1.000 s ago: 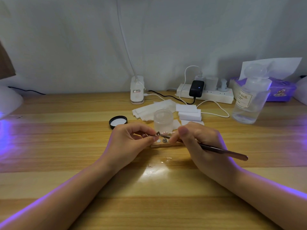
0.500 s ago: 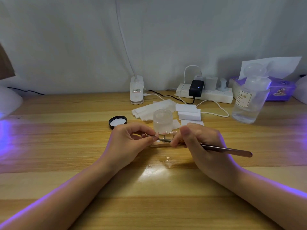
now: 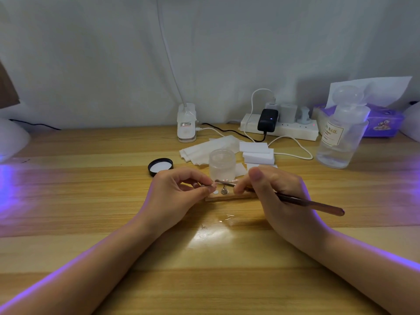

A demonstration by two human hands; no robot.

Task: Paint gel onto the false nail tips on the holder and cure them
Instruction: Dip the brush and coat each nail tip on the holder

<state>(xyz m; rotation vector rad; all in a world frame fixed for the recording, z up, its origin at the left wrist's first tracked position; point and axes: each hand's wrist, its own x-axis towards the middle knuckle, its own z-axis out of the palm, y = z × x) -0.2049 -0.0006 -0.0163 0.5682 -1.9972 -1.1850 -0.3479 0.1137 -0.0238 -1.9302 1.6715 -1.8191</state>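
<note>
both forearms enter from the lower corners and converge over the wooden table [image 3: 95, 201]. left hand [image 3: 176, 196], palm turned inward, has its fingers curled, thumb and forefinger pinching a small stand carrying a nail tip [image 3: 210, 185] (too small to tell its detail). right hand [image 3: 276, 196] pinches a brush [image 3: 302, 202] between thumb and curled fingers, handle trailing right, tip reaching toward the left fingertips. beneath them lies the wooden holder [image 3: 223, 197], bearing 1 metal stand [image 3: 224, 190]. just behind stands an open frosted gel jar [image 3: 222, 164], its black lid [image 3: 160, 166] to the left. farther back: white wipes [image 3: 204, 148], a power strip [image 3: 281, 129], a clear bottle [image 3: 341, 135].
</note>
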